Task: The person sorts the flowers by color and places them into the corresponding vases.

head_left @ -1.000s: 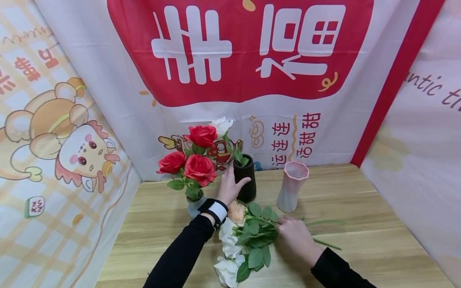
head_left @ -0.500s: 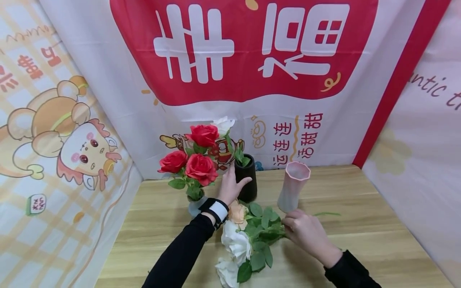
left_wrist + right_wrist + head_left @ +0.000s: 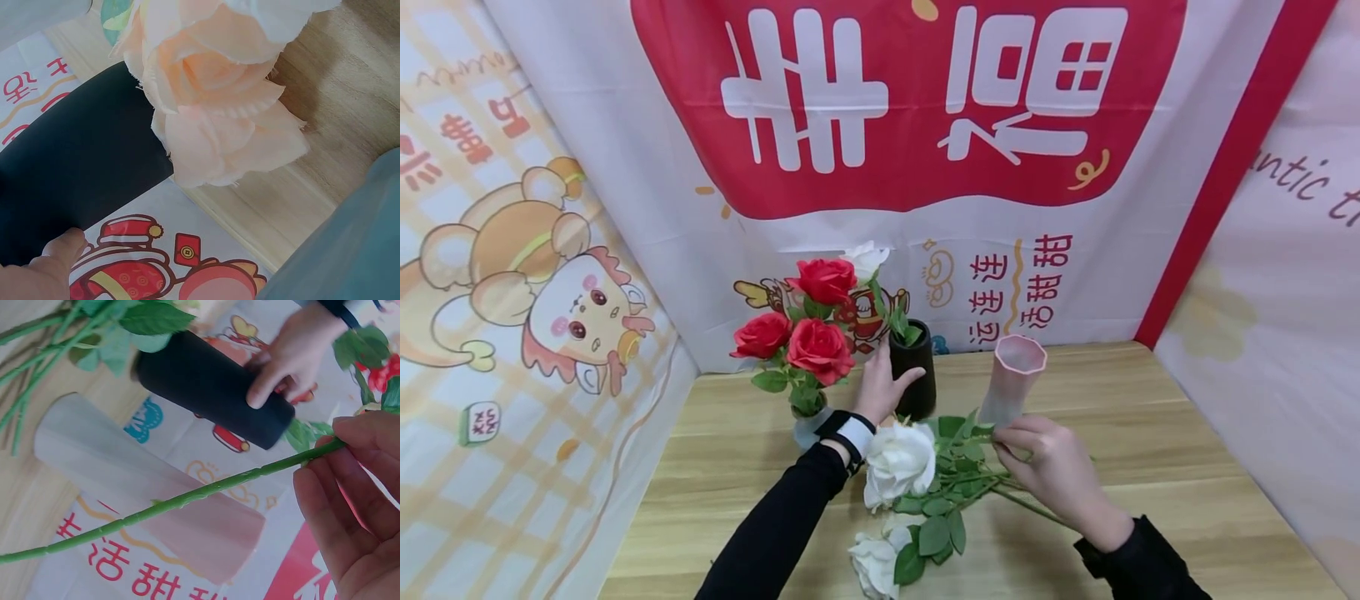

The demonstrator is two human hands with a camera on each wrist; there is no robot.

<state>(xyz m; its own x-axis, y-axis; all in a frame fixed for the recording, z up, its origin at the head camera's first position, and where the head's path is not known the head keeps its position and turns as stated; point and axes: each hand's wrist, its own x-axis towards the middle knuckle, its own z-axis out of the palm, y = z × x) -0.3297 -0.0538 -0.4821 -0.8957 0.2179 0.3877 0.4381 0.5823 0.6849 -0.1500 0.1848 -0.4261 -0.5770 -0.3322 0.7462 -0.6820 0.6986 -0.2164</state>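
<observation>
The left hand [image 3: 882,388] grips the side of the black vase [image 3: 914,377], which stands upright and holds a white rose [image 3: 866,260]. In the left wrist view a fingertip [image 3: 67,242] lies against the dark vase [image 3: 81,156]. Pinched between thumb and fingers of the right hand [image 3: 1054,467] is a green stem; the right wrist view shows this stem [image 3: 212,487] running out to the left. A white rose [image 3: 898,463] lies at the leafy end near the left wrist. The peach rose [image 3: 212,81] is mostly covered in the head view.
A pink and white vase [image 3: 1011,383] stands behind the right hand. At the left, red roses [image 3: 820,351] fill a pale blue vase [image 3: 808,427]. Another white rose [image 3: 876,564] lies at the front of the wooden table [image 3: 730,500]. Printed cloths [image 3: 677,250] hang behind and beside it.
The right hand has moved right and slightly up with a stem, and a white rose has lifted over the peach one. The left hand stays on the black vase.
</observation>
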